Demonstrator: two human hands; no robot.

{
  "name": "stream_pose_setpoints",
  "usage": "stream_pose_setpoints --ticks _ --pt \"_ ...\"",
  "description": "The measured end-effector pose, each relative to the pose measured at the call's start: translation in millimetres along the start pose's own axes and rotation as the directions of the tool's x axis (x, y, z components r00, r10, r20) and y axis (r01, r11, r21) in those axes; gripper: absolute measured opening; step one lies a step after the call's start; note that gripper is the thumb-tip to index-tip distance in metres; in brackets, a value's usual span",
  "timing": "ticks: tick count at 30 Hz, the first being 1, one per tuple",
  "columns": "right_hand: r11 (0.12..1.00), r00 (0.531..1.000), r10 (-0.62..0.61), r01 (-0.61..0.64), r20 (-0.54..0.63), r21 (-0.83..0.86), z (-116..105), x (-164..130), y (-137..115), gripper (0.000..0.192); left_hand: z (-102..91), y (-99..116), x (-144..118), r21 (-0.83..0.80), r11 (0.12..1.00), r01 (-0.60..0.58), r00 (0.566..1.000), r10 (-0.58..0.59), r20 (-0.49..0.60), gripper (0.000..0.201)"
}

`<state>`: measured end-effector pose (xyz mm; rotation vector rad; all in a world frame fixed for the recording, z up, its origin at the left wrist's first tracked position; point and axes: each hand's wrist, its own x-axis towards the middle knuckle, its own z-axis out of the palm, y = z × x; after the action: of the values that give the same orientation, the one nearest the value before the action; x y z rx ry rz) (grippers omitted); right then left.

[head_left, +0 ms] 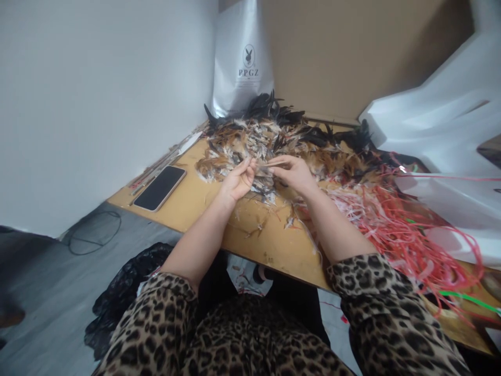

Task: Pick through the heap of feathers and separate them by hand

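Observation:
Over a heap of brown, white and black feathers (250, 133), my two hands come close together. My left hand (239, 180) is closed in a pinch, palm turned partly up, with its fingertips on a small feather. Just to its right, my right hand (295, 175) pinches the same feather between thumb and straightened fingers, pointing left. The feather itself is mostly hidden by the fingertips and blends with the heap behind. Loose bits of feather (256, 227) lie on the wooden table (203, 206) below my hands.
A phone (159, 188) lies at the table's left edge. Red and pink plastic strips (395, 224) pile up at the right, by white plastic sacks (438, 120). Behind the heap stands a silvery bag (242, 57). A black plastic bag (125, 292) is on the floor at left.

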<state>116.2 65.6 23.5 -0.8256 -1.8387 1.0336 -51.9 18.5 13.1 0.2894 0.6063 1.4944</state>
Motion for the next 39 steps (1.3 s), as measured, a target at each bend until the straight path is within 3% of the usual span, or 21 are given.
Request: stream_pose_setpoints --ticks 3,6,9,13,16,20,30,39 --pt "0.985 0.999 -0.006 0.013 -0.043 0.172 14.5 -3.5 0.2 0.028 2.0 -3.8 -1.5 -0.034 0.999 0.039 0.999 -0.038 0.026 0.02" --pt "0.971 0.997 -0.008 0.027 -0.081 0.236 22.5 -5.9 2.9 0.026 1.5 -8.2 -1.4 -0.038 0.996 0.079 0.994 -0.076 0.075 0.023" --pt "0.971 0.996 -0.014 0.035 -0.088 0.236 23.6 -6.8 2.8 0.023 -1.6 -11.2 0.5 -0.004 0.997 0.076 0.988 -0.075 0.135 0.023" --pt "0.979 0.994 0.049 -0.028 -0.098 0.202 16.6 -5.6 -4.3 0.024 -6.2 -12.1 4.2 0.157 0.987 -0.027 0.981 -0.004 0.192 0.012" --pt "0.986 0.992 0.055 -0.036 -0.112 0.161 9.4 -3.8 -8.8 0.026 -7.8 -13.0 5.7 0.286 0.952 -0.105 0.978 0.046 0.205 0.006" --pt "0.989 0.996 0.049 -0.038 -0.077 0.141 5.4 -3.0 -10.5 0.028 -7.5 -16.2 5.2 0.384 0.916 -0.117 0.979 0.041 0.202 0.01" --pt "0.997 0.997 0.074 -0.074 -0.015 0.01 7.0 -4.7 -13.8 0.025 -5.9 -17.7 3.0 0.477 0.873 -0.105 0.982 0.014 0.191 0.015" --pt "0.98 0.987 0.163 -0.16 -0.012 0.119 8.1 -3.9 -10.3 0.03 -6.4 -17.9 3.7 0.506 0.852 -0.133 0.976 0.023 0.217 0.014"
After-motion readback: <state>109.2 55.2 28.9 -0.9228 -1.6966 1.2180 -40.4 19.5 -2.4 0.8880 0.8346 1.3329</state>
